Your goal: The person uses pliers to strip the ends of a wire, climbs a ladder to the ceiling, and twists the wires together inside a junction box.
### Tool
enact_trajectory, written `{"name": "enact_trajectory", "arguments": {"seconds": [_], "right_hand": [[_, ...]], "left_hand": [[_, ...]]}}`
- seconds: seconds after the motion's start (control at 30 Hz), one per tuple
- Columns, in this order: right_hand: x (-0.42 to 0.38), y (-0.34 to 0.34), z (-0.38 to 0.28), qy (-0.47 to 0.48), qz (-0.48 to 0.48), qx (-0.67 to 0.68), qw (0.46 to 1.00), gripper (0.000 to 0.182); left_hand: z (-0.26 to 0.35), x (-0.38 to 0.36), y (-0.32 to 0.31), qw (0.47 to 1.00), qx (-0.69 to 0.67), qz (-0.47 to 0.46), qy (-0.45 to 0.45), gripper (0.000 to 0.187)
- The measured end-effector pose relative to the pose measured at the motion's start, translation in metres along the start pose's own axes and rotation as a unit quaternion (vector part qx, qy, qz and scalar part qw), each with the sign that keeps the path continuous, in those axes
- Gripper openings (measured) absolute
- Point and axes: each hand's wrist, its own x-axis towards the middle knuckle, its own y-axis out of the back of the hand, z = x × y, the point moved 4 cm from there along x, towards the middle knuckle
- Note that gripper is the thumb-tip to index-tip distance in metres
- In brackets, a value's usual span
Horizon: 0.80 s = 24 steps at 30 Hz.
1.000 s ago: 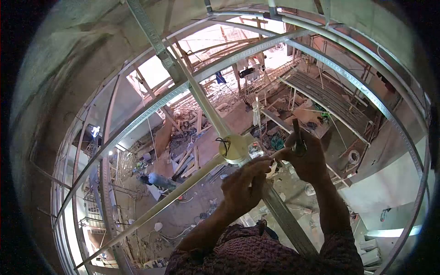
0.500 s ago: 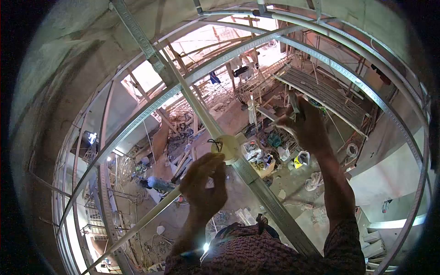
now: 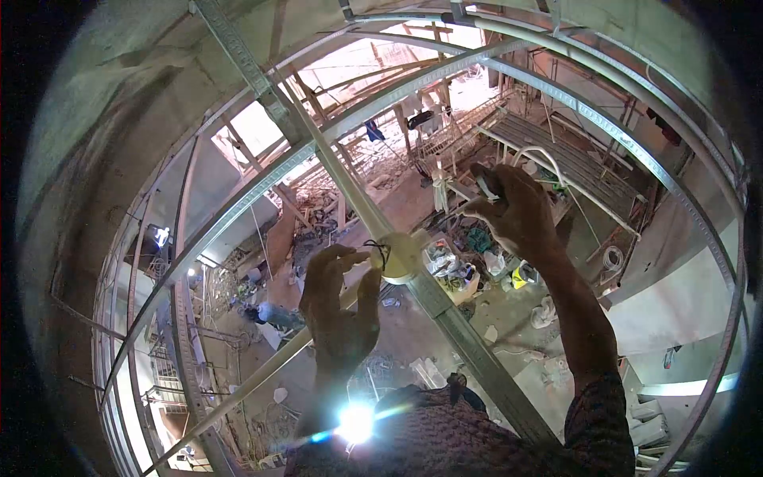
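A round, pale yellow junction box [image 3: 400, 256] sits beside a metal channel [image 3: 469, 342], with dark wires [image 3: 380, 251] curling out of its left side. White conduits [image 3: 350, 191] run up and down-left from it. My left hand [image 3: 342, 306] is just left of the box, thumb and index finger apart near the wires, nothing visible between them. My right hand [image 3: 520, 211], raised to the upper right of the box, has its fingers curled around a small metallic tool [image 3: 486, 188], with what looks like a pale cable arching behind it.
Curved metal framing [image 3: 612, 131] surrounds the view, and a straight beam [image 3: 238, 60] crosses at the upper left. Far below lie a ribbed platform [image 3: 556, 163], a box of materials [image 3: 463, 288], a blue cylinder [image 3: 278, 315] and scattered debris. A bright light glares beside my left forearm.
My left hand has shifted slightly left, and its thumb and index finger have parted from the box's edge. My right hand has moved a little left and down, still with the tool.
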Motion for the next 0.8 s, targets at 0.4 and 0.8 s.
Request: {"name": "enact_trajectory", "arguments": {"seconds": [0.4,0.8], "right_hand": [[-0.01,-0.006,0.001,0.01,-0.027,0.02,0.999,0.049],[-0.011,-0.022,-0.021,0.08,-0.003,0.031,0.996,0.046]], "left_hand": [[-0.006,-0.003,-0.004,0.985,-0.131,-0.051,0.104,0.027],[-0.009,0.0,-0.004,0.981,-0.115,-0.091,0.124,0.035]]}}
